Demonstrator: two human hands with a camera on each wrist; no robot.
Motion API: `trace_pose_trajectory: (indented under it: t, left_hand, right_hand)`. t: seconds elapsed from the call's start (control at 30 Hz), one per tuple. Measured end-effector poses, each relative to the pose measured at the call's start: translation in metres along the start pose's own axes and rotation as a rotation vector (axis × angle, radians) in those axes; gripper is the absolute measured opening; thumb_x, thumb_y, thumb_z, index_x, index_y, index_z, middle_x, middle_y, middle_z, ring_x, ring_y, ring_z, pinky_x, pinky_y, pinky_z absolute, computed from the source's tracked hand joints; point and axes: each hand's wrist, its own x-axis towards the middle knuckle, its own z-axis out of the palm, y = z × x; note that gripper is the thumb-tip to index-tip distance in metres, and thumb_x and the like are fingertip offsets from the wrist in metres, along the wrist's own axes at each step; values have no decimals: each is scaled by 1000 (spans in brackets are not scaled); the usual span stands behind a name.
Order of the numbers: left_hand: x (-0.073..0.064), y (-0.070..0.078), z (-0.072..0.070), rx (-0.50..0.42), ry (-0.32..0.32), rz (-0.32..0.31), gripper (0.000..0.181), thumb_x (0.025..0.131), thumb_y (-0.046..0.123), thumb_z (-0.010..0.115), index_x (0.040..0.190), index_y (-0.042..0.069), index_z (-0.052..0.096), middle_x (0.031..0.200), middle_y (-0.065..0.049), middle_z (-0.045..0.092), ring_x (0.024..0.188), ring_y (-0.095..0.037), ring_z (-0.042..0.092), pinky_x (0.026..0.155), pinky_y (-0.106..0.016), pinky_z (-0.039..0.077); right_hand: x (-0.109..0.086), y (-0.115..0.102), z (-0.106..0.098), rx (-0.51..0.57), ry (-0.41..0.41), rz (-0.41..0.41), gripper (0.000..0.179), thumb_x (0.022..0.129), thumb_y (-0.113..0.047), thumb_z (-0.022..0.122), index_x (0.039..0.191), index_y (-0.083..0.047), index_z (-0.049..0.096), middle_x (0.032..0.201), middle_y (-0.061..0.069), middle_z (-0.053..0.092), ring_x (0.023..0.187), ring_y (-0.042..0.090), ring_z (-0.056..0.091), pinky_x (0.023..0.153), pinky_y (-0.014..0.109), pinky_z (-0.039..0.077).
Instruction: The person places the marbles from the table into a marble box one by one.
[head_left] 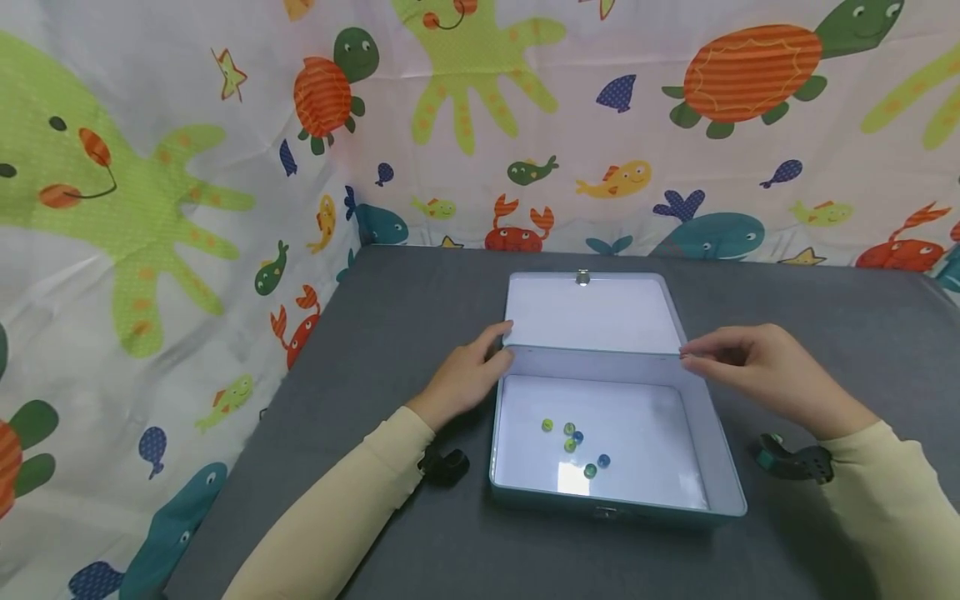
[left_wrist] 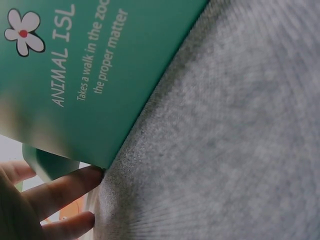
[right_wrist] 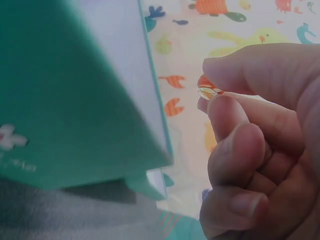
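Observation:
A teal metal box (head_left: 708, 450) with a pale inside stands with its hinged lid (head_left: 588, 312) laid back. Several green and blue glass marbles (head_left: 570, 446) lie scattered on its floor. My left hand (head_left: 465, 371) touches the box's back left corner near the hinge, fingers fairly straight; in the left wrist view its fingers (left_wrist: 65, 190) reach that corner, and the thumb is hidden. Beside the back right corner, my right hand (head_left: 765, 371) pinches a clear marble (right_wrist: 209, 90) with an orange-red swirl between thumb and fingertips, its other fingers curled.
The box rests on a dark grey table cloth (head_left: 360, 350). A white curtain with sea animals (head_left: 480, 167) hangs along the back and left. A metal clasp (head_left: 582, 277) sits on the lid's far edge. Each wrist wears a dark strap (head_left: 798, 462).

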Motion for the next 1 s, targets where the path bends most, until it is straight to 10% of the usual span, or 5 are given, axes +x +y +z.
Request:
trace_pose_trajectory:
  t: [1.0]
  left_hand:
    - [1, -2, -1, 39, 11, 17, 63, 102, 51, 42, 162, 31, 41, 85, -6, 60, 72, -22, 52, 69, -38, 43]
  right_hand:
    - [44, -53, 32, 41, -86, -79, 18, 93, -20, 81, 110, -12, 83, 97, -1, 77, 79, 19, 59, 65, 27, 49]
